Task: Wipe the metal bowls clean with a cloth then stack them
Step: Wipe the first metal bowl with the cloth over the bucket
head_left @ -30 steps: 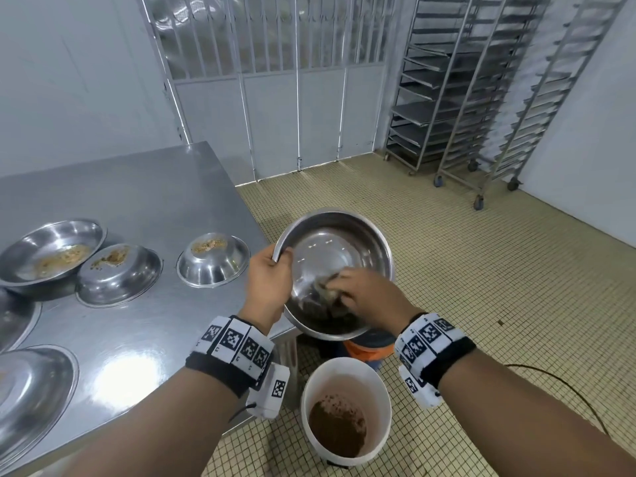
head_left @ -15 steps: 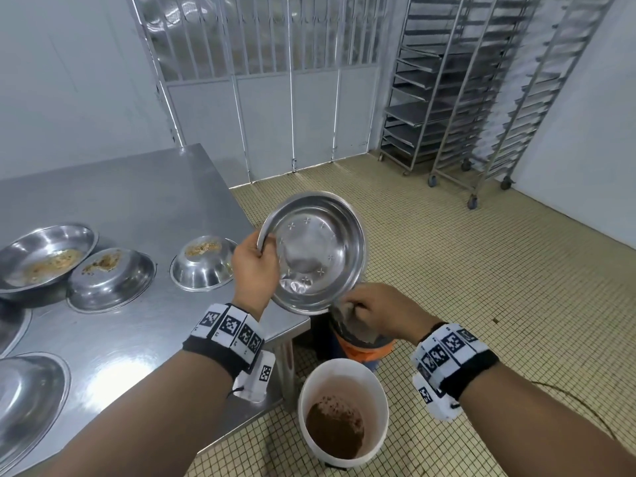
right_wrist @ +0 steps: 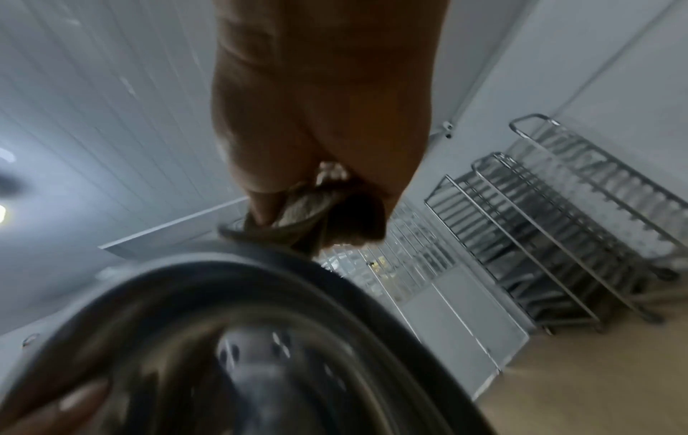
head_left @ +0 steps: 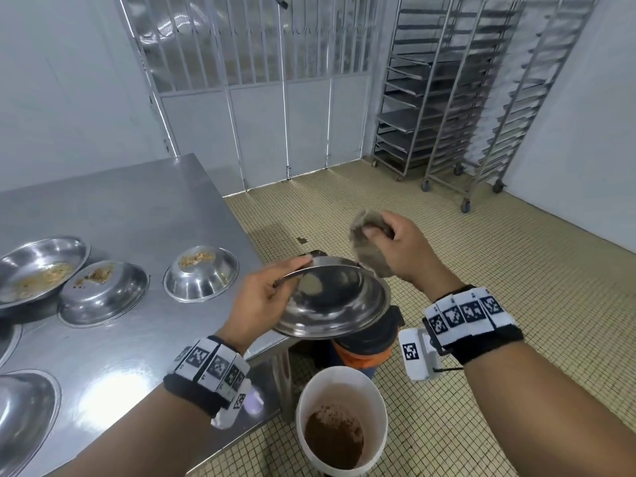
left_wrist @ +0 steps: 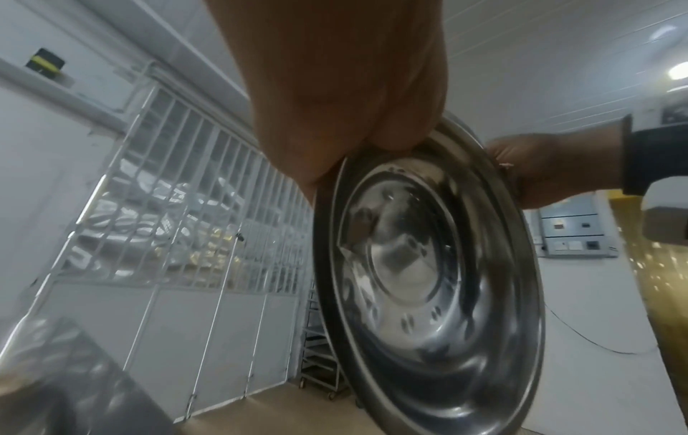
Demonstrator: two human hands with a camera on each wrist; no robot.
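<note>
My left hand (head_left: 289, 277) grips the near-left rim of a metal bowl (head_left: 334, 304), holding it tilted in the air just past the table corner, above the bins. In the left wrist view the bowl (left_wrist: 428, 279) shines and shows no residue. My right hand (head_left: 389, 242) clutches a bunched grey-brown cloth (head_left: 370, 247) at the bowl's far rim. The cloth's lower end hangs against that rim. Seen from the right wrist, the cloth (right_wrist: 305, 206) sits in my curled fingers just above the blurred bowl (right_wrist: 260, 338).
On the steel table (head_left: 137, 208) stand dirty bowls with brown residue: one (head_left: 201, 273), another (head_left: 103, 290), a third (head_left: 41, 270). More bowls (head_left: 24, 418) lie at the left edge. A white bucket (head_left: 340, 421) with brown waste and an orange-black bin (head_left: 364, 346) stand below. Wheeled racks (head_left: 447, 108) line the back right.
The cloth hand left the bowl's inside, dropped below it, then rose to the far rim. My left hand turned the bowl from facing me to a flatter tilt.
</note>
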